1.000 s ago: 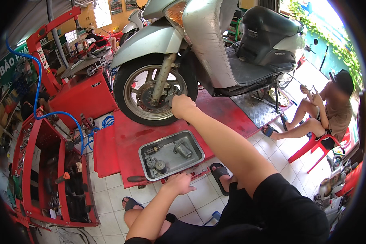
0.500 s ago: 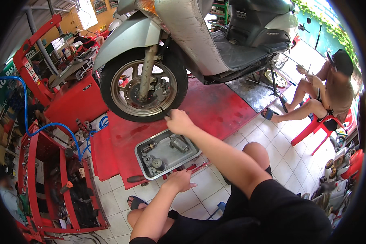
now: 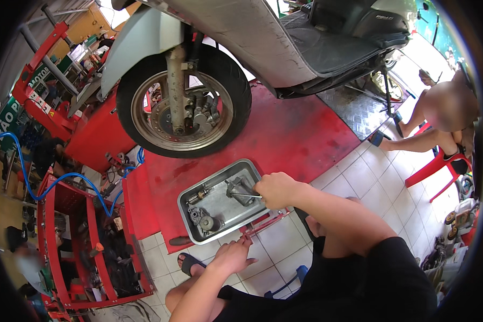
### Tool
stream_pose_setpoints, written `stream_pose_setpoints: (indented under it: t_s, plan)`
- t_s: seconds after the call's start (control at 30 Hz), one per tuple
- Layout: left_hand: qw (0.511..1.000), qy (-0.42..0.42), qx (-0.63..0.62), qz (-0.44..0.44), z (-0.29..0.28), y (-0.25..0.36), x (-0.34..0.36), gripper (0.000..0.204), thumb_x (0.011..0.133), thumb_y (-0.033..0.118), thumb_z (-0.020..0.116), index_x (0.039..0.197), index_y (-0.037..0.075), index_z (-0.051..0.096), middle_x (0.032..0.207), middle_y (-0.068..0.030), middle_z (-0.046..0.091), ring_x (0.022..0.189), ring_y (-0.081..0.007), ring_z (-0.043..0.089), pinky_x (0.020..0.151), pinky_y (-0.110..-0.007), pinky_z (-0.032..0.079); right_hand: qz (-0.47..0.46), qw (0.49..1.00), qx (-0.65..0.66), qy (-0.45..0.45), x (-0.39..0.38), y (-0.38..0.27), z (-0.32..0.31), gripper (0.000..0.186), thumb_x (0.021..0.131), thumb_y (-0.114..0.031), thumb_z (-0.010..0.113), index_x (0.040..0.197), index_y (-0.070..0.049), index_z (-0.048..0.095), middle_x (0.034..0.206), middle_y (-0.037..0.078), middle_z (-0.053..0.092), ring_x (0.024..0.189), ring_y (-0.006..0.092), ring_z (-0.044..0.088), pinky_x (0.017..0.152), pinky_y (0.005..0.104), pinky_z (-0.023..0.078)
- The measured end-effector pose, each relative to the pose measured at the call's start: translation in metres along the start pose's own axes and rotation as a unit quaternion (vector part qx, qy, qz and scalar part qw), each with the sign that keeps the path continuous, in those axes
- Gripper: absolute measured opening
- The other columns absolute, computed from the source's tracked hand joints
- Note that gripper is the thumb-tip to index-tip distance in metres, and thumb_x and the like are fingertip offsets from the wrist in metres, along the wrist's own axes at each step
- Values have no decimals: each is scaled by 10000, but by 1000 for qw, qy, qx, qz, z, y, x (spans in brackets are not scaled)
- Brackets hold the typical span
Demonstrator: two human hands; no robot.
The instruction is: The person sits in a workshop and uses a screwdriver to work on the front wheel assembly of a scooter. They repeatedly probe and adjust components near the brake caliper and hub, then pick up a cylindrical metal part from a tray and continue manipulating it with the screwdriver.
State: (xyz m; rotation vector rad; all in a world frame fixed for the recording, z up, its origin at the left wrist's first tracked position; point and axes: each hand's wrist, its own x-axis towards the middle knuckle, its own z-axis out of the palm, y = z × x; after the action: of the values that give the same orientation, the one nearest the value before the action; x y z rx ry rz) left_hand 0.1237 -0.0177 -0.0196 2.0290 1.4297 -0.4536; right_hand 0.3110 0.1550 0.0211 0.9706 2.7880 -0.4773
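Observation:
My right hand (image 3: 275, 190) is closed at the tray's right rim, gripping a tool with a thin metal shaft (image 3: 248, 195); its handle is hidden in my fist. The shaft reaches over a grey cylindrical metal motor housing (image 3: 240, 189) in the metal tray (image 3: 232, 219). Whether it touches the housing I cannot tell. Left of that in the tray lie a slim shaft-like part (image 3: 198, 195) and a metal cover with a round piece (image 3: 205, 221). Below the tray's front edge, my left hand (image 3: 232, 256) is open, thumb apart, fingertips near a red bar.
The tray sits on a red lift platform (image 3: 300, 137), before a scooter's front wheel (image 3: 183, 107). A dark handle (image 3: 180, 241) pokes out by the tray. At left stands a red tool rack (image 3: 86, 241) with a blue hose (image 3: 72, 173). A seated person (image 3: 448, 107) is at right.
My right hand has come down from near the wheel to the tray's right side, tool still in it. My left hand stays below the tray. The view has shifted slightly.

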Motion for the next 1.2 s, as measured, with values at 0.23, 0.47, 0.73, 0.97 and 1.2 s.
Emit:
stream_pose_setpoints:
  t_s: [0.23, 0.47, 0.73, 0.97, 1.2]
  plan:
    - [997, -72, 33, -13, 7, -17, 22, 657, 912, 480, 664, 1311, -15, 498, 1230, -168, 623, 1137, -337, 619, 930, -465, 512, 33, 999, -2, -13, 14, 1, 7, 250, 771, -148, 661, 990, -34, 701, 883, 185, 715, 813, 345, 727, 672, 453, 567]
    - [999, -42, 23, -1, 7, -20, 23, 618, 915, 476, 660, 1282, -2, 527, 1222, -185, 622, 1143, -353, 614, 953, -460, 497, 109, 992, 70, 4, 11, 13, 11, 191, 815, -154, 669, 945, -28, 730, 969, 176, 723, 907, 316, 733, 760, 425, 579]
    - [999, -30, 16, 6, 6, -9, 12, 647, 906, 452, 679, 1317, -11, 494, 1298, -181, 590, 1176, -335, 602, 954, -467, 506, 147, 780, 607, 49, 14, -34, 40, 334, 918, -63, 597, 1226, 64, 616, 925, 187, 722, 681, 253, 728, 636, 380, 581]
    - [998, -52, 30, 1, 15, -4, 12, 615, 935, 496, 625, 1297, 16, 496, 1250, -168, 595, 1174, -339, 586, 998, -462, 467, 90, 662, 743, -26, 15, -74, 42, 491, 926, -30, 653, 1365, 126, 497, 1039, 185, 708, 738, 181, 694, 601, 313, 547]
    - [999, -42, 28, -13, 19, -10, 11, 584, 936, 490, 625, 1261, 18, 514, 1250, -161, 596, 1184, -336, 587, 1007, -457, 462, 134, 615, 769, -111, 23, -67, 37, 353, 954, -94, 655, 1251, 89, 600, 866, 125, 715, 539, 152, 637, 451, 261, 467]
